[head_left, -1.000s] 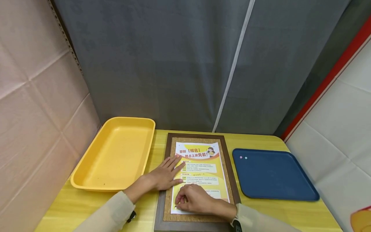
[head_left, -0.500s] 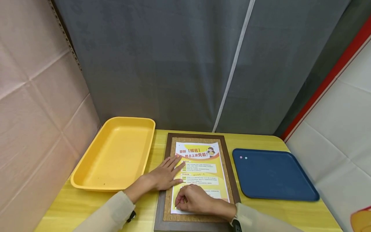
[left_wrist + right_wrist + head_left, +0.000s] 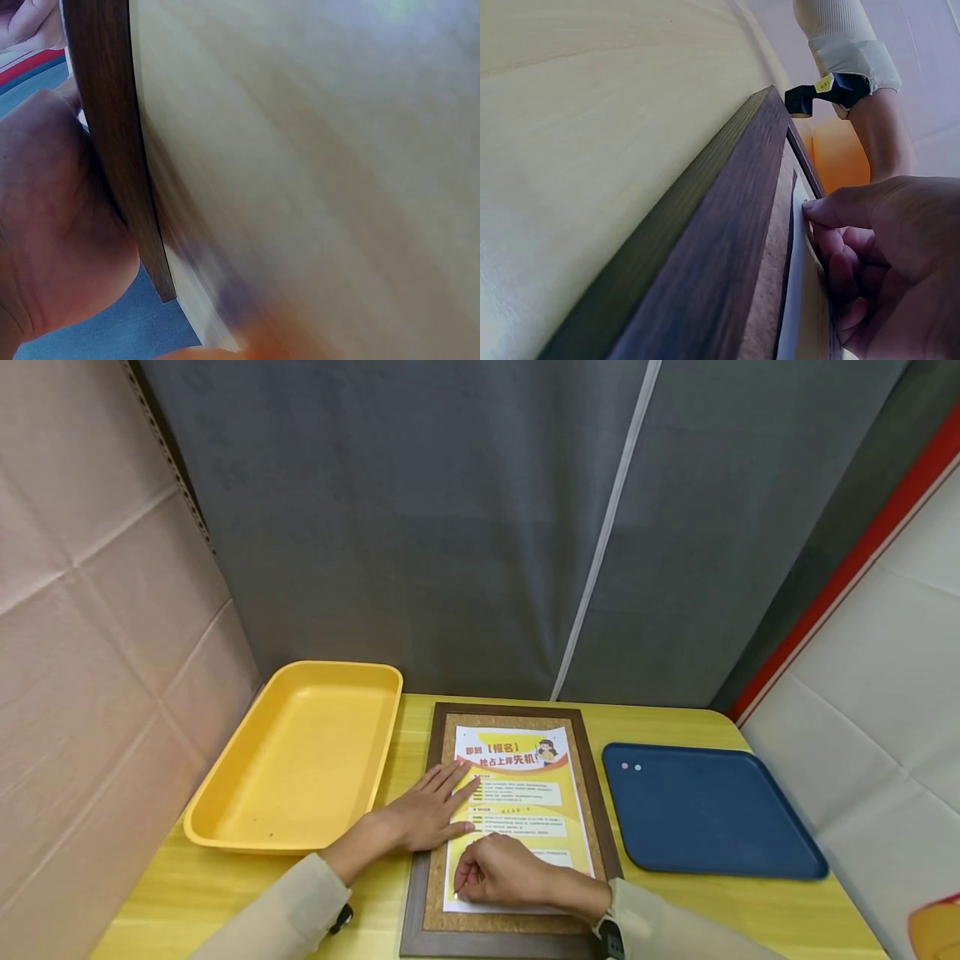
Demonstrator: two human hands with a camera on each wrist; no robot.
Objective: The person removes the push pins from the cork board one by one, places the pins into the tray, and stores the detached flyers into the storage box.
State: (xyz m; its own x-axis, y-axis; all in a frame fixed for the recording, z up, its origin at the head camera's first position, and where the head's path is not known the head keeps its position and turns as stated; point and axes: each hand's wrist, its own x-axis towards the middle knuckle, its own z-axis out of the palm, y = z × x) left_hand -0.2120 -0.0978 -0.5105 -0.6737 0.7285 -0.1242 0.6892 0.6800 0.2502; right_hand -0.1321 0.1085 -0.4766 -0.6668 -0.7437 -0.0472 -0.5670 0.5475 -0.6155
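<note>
A yellow and white printed poster (image 3: 517, 827) lies on a cork board (image 3: 437, 860) with a dark wooden frame (image 3: 414, 893). My left hand (image 3: 435, 810) rests flat across the left side of the frame and poster, fingers spread. Near the poster's lower left corner, my right hand (image 3: 506, 872) has its fingers curled, pinching a tiny pale thumbtack (image 3: 456, 896) against the sheet. In the right wrist view, the thumb tip of the right hand (image 3: 889, 255) is right at the paper's edge; the fingers mostly hide the tack.
To the left stands a deep yellow tray (image 3: 292, 843). On the right lies a shallow blue tray (image 3: 712, 810), with a pink tack (image 3: 624, 766) and a white tack (image 3: 638, 767) near its upper left corner. A grey curtain (image 3: 420, 527) hangs behind the yellow table (image 3: 675, 918).
The right hand's fingers have shifted slightly at the poster's lower left corner, and its thumb side has turned a little. The left hand and the trays have stayed in place.
</note>
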